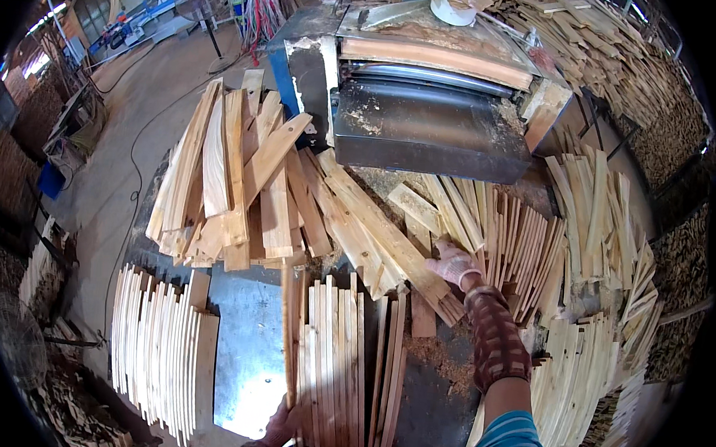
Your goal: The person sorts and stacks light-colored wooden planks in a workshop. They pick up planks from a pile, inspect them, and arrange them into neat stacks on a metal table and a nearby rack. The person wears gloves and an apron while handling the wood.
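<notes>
My left hand [282,426] sits at the lower edge and grips the near end of a long thin wooden slat [289,333] that stands on edge beside a row of upright slats [338,368]. My right hand [454,265], in a pale glove with a patterned sleeve, reaches forward. It rests on flat boards [390,237] that lie slanted below the machine. Whether its fingers close around a board is not clear.
A grey planing machine [428,122] with sawdust on it stands ahead. A loose pile of boards [238,185] lies to the left and fanned slats [592,228] to the right. Another row of slats [157,350] stands at lower left. A metal sheet [246,355] shows between the rows.
</notes>
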`<action>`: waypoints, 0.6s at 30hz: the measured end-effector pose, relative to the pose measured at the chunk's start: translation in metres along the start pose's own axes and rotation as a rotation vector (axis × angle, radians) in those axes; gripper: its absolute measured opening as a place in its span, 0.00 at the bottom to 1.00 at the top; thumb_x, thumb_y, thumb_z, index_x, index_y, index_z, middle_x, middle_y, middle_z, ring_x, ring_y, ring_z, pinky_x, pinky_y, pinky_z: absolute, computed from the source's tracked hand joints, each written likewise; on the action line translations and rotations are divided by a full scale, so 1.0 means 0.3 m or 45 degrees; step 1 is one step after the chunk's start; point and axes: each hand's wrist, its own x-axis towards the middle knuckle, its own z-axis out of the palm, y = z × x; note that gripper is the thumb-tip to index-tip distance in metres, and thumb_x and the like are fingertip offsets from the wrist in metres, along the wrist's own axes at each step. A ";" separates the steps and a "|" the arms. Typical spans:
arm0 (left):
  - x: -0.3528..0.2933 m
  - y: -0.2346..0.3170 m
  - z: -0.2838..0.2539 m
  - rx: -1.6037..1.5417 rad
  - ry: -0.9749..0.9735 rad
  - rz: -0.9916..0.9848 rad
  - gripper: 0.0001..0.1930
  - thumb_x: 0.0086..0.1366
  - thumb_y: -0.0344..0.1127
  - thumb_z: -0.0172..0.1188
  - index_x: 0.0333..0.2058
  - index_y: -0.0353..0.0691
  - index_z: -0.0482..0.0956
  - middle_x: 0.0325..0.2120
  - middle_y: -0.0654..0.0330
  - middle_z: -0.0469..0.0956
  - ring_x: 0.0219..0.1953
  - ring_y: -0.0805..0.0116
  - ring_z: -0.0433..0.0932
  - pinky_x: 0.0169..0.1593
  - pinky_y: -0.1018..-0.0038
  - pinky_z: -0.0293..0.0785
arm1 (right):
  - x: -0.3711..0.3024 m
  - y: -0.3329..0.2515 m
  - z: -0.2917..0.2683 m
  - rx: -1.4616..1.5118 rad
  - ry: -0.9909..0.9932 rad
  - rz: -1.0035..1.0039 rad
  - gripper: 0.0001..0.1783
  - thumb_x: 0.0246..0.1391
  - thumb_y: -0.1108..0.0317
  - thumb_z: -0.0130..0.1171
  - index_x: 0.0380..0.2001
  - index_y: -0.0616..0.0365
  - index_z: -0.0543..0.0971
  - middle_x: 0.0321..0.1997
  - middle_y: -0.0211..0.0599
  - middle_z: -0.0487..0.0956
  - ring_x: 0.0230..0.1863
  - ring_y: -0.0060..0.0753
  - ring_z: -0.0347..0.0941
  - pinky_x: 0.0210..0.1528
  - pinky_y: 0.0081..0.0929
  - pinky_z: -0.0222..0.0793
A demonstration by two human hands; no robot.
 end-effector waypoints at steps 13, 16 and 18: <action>-0.072 0.234 -0.116 -0.010 0.123 -0.266 0.34 0.66 0.58 0.53 0.61 0.38 0.66 0.49 0.43 0.77 0.54 0.44 0.76 0.56 0.56 0.71 | -0.255 -0.063 0.185 0.603 0.243 -0.094 0.32 0.55 0.45 0.57 0.54 0.59 0.69 0.46 0.50 0.80 0.42 0.51 0.79 0.43 0.47 0.76; 0.000 0.364 -0.136 0.070 0.587 0.142 0.32 0.62 0.46 0.62 0.62 0.38 0.65 0.53 0.43 0.74 0.53 0.43 0.76 0.56 0.56 0.72 | -0.314 0.003 0.208 2.123 -0.498 -0.082 0.29 0.60 0.46 0.53 0.56 0.57 0.72 0.44 0.49 0.81 0.35 0.43 0.81 0.39 0.45 0.80; 0.054 0.510 -0.205 -0.168 0.646 0.451 0.30 0.62 0.39 0.64 0.61 0.37 0.68 0.52 0.43 0.75 0.53 0.45 0.76 0.53 0.59 0.75 | -0.419 -0.036 0.211 2.447 -0.678 -0.223 0.31 0.62 0.46 0.52 0.58 0.59 0.71 0.49 0.47 0.81 0.42 0.45 0.81 0.45 0.47 0.80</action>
